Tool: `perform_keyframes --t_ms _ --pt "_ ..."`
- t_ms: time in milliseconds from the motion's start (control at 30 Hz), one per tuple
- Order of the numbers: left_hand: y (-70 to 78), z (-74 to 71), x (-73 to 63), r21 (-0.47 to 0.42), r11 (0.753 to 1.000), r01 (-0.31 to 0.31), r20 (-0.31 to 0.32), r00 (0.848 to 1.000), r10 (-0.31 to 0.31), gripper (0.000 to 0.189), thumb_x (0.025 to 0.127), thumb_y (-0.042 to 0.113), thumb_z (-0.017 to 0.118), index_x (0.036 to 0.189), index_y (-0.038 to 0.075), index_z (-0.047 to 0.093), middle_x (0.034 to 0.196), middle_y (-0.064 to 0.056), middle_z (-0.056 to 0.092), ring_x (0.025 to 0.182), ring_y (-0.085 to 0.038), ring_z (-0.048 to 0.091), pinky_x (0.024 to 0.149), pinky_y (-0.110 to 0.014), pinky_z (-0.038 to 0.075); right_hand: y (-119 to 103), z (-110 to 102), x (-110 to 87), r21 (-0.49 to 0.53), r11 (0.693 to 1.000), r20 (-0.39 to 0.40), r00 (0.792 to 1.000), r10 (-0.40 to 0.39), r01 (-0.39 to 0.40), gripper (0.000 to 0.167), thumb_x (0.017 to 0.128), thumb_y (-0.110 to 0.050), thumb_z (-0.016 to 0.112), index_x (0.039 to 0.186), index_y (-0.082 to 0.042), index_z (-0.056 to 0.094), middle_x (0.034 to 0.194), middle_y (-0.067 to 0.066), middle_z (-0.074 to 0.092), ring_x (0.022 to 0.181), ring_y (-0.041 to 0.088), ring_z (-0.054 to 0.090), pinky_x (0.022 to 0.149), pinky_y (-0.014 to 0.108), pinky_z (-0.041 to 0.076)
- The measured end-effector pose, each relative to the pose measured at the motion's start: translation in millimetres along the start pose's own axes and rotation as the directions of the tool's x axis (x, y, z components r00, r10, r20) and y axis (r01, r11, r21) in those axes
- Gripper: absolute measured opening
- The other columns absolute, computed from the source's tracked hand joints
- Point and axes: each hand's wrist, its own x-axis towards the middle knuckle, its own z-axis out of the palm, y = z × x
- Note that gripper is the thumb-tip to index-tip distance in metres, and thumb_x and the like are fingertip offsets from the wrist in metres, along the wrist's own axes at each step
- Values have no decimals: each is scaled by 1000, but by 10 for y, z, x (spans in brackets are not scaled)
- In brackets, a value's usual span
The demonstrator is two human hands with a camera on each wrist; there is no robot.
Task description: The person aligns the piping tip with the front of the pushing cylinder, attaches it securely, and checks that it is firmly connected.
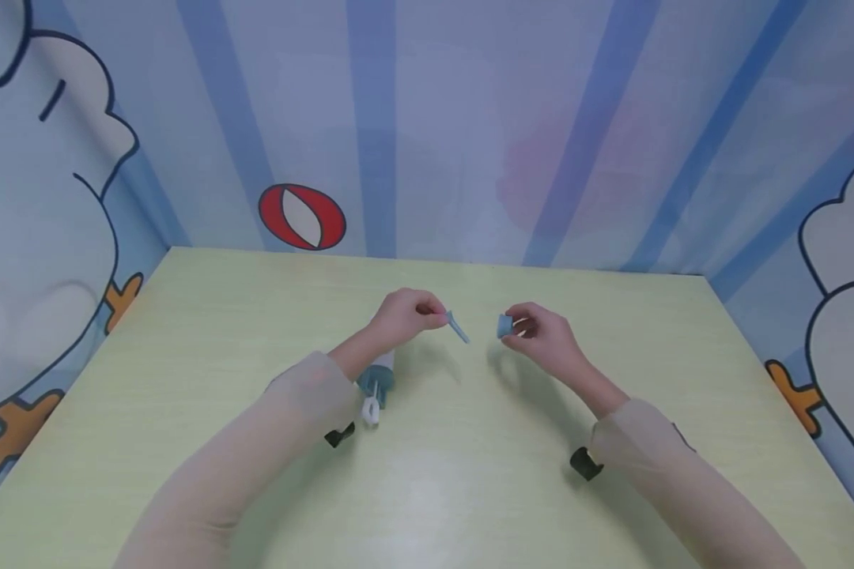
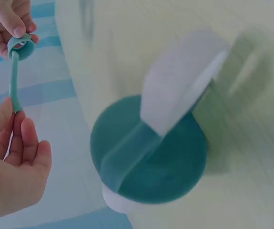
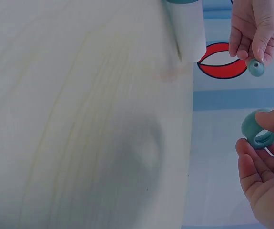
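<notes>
My left hand (image 1: 407,316) and right hand (image 1: 544,340) above a pale table (image 1: 441,482), described relative to the white container (image 1: 386,360). Beyond the container and slightly to its right, my left thumb and fingertips pinch one end of a slim teal rod (image 1: 459,327); its free end slants down and to the right. Farther right of the container, my right thumb and fingers grip a short teal ring (image 1: 504,325), its hollow centre visible in the right wrist view. A narrow gap separates rod and ring, and neither touches the container.

The container rests on the table with its teal lid (image 1: 374,380) toward me; a white loop (image 1: 372,411) projects from the lid on my side. My left sleeve (image 1: 306,399) crosses just to the left of the container and, with the forearm, hides part of its body. A black wrist device (image 1: 339,435) hangs near the container, on its left; a second black device (image 1: 586,464) sits well to its right. Beyond the container, a striped backdrop (image 1: 441,158) carries a red-and-white ball picture (image 1: 302,217).
</notes>
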Motion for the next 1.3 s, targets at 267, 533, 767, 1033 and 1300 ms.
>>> perform_keyframes --t_ms 267,533,767,1033,1300 --pt "93 17 -177 -237 972 -2 -199 979 -47 12 81 23 63 87 12 66 87 -1 65 80 -14 57 69 -25 47 -147 5 -76 151 988 -11 1000 28 -26 32 77 -6 65 107 -1 54 100 18 61 79 6 59 70 22 50" --pt "116 170 -283 -353 936 -15 -299 949 -98 17 79 25 65 86 10 65 87 -3 65 81 -14 59 70 -25 48 -288 80 -109 247 969 -20 1000 20 -15 33 76 -4 66 106 2 53 102 20 59 75 0 59 71 22 51" --pt "103 276 -333 -432 901 -44 -311 945 -103 18 79 25 65 86 9 65 86 -4 65 77 -13 58 66 -23 47 -361 141 -114 255 967 -22 1000 8 -2 33 76 -4 66 106 2 54 101 19 60 79 7 61 71 21 51" --pt "97 350 -358 -463 884 -60 -313 944 -100 17 78 23 67 84 7 65 85 -5 65 74 -11 58 63 -21 45 -406 221 -110 262 965 -17 1000 -13 17 32 76 -4 66 105 2 54 101 18 59 80 11 61 71 21 51" --pt "98 390 -385 -482 873 -71 -280 957 -77 18 78 23 67 85 6 67 87 -7 66 73 -10 59 65 -22 47 -424 287 -109 281 959 0 1000 -22 21 31 77 -5 65 106 1 55 102 20 60 88 21 63 72 24 51"
